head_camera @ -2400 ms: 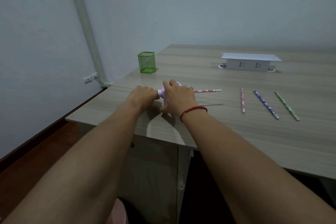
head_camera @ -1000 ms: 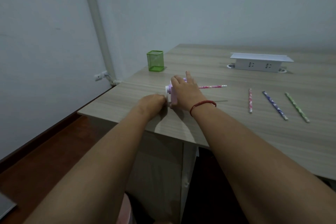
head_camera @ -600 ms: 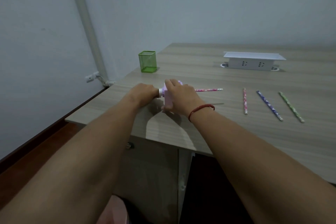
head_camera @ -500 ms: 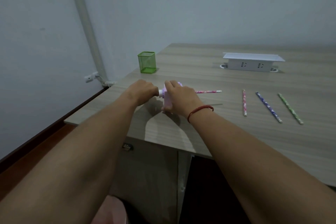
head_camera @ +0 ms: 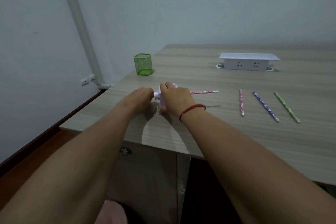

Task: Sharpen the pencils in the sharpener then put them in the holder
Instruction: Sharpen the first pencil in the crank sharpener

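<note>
A small lilac crank sharpener (head_camera: pixel 161 99) stands near the table's left front corner. My right hand (head_camera: pixel 177 97) wraps over its top and holds it down. My left hand (head_camera: pixel 142 95) curls round the crank handle on the sharpener's left side; the handle itself is hidden. A pink patterned pencil (head_camera: pixel 204 92) sticks out of the sharpener to the right, level above the table. A green mesh holder (head_camera: pixel 143 64) stands behind, near the left edge. Three more pencils lie to the right: a pink one (head_camera: pixel 241 102), a purple one (head_camera: pixel 265 106) and a green one (head_camera: pixel 287 106).
A white socket box (head_camera: pixel 248 61) sits at the back of the wooden table (head_camera: pixel 200 129). A wall and a white pipe (head_camera: pixel 80 27) run close along the left. The table's front edge is just below my forearms, with a cabinet under it.
My left hand has kept circling beside the sharpener, down and back up level with it. My right hand stays on top, and the pencil stays in the sharpener.
</note>
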Available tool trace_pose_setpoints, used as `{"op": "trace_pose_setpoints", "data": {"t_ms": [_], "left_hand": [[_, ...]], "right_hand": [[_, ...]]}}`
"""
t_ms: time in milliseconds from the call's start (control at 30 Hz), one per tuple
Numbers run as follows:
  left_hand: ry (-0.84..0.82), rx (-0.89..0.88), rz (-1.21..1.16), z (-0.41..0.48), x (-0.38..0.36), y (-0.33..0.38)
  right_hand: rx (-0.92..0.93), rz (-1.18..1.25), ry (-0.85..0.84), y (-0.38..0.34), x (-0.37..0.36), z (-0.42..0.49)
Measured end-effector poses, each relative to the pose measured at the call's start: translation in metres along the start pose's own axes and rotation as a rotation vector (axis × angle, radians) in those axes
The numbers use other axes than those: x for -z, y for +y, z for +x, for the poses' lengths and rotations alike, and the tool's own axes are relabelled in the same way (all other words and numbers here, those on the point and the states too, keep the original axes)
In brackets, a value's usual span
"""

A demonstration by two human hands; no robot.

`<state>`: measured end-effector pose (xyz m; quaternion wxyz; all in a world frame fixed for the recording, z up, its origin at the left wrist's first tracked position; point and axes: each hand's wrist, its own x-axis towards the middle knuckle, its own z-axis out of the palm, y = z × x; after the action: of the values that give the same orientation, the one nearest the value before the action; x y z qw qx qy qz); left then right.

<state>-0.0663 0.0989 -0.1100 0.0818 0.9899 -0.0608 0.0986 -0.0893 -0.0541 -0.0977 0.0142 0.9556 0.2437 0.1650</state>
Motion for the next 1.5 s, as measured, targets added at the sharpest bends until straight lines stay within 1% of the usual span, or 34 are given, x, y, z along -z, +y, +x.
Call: {"op": "trace_pose_setpoints", "data": {"t_ms": [67, 133, 200, 333, 400, 467, 533, 600, 700, 767, 833, 900, 1000, 1167, 1233, 1333, 1500], "left_hand": [[0.051, 0.116, -0.269, -0.001, -0.004, 0.008], [0.031, 0.213, -0.449, -0.001, -0.007, 0.015], [-0.046, 0.269, -0.517, -0.001, -0.007, 0.017], [-0.125, 0.38, -0.693, 0.004, -0.005, 0.01], [-0.135, 0.383, -0.637, 0.009, -0.008, 0.009], [-0.05, 0.341, -0.562, 0.014, -0.008, 0.012], [0.065, 0.281, -0.535, 0.018, 0.002, 0.017], [0.114, 0.197, -0.457, 0.02, 0.015, 0.019], [0.197, 0.031, -0.274, 0.007, 0.023, 0.018], [0.222, -0.07, -0.139, -0.007, 0.026, 0.015], [0.197, -0.15, -0.063, -0.024, 0.028, 0.009], [0.171, -0.19, -0.017, -0.043, 0.026, 0.007], [0.14, -0.199, 0.065, -0.062, 0.015, 0.01], [0.166, -0.224, 0.163, -0.061, 0.02, 0.01], [0.114, -0.217, 0.223, -0.062, 0.012, 0.014], [0.073, -0.154, 0.197, -0.06, -0.004, 0.014], [0.022, -0.18, 0.146, -0.044, -0.011, 0.006]], "right_hand": [[-0.012, 0.008, -0.006, 0.0, 0.0, 0.001], [-0.015, 0.015, -0.007, -0.001, 0.0, 0.002], [-0.012, 0.021, -0.012, -0.001, 0.0, 0.002], [0.006, 0.011, 0.005, 0.0, -0.002, 0.002], [0.012, 0.014, 0.0, 0.001, -0.001, 0.002], [0.014, 0.002, -0.007, 0.002, -0.001, 0.004], [0.001, 0.0, -0.014, 0.0, 0.0, 0.004], [-0.026, 0.001, -0.015, -0.002, 0.0, 0.004], [-0.056, 0.001, -0.043, -0.005, 0.004, 0.004], [-0.074, -0.001, -0.052, -0.007, 0.005, 0.005], [-0.089, 0.006, -0.073, -0.009, 0.007, 0.005], [-0.097, 0.019, -0.074, -0.01, 0.007, 0.004], [-0.1, 0.032, -0.071, -0.011, 0.005, 0.004], [-0.11, 0.049, -0.075, -0.011, 0.001, 0.007], [-0.117, 0.061, -0.059, -0.01, 0.0, 0.007], [-0.106, 0.077, -0.014, -0.01, -0.004, 0.008], [-0.075, 0.098, 0.006, -0.006, -0.009, 0.008]]}}
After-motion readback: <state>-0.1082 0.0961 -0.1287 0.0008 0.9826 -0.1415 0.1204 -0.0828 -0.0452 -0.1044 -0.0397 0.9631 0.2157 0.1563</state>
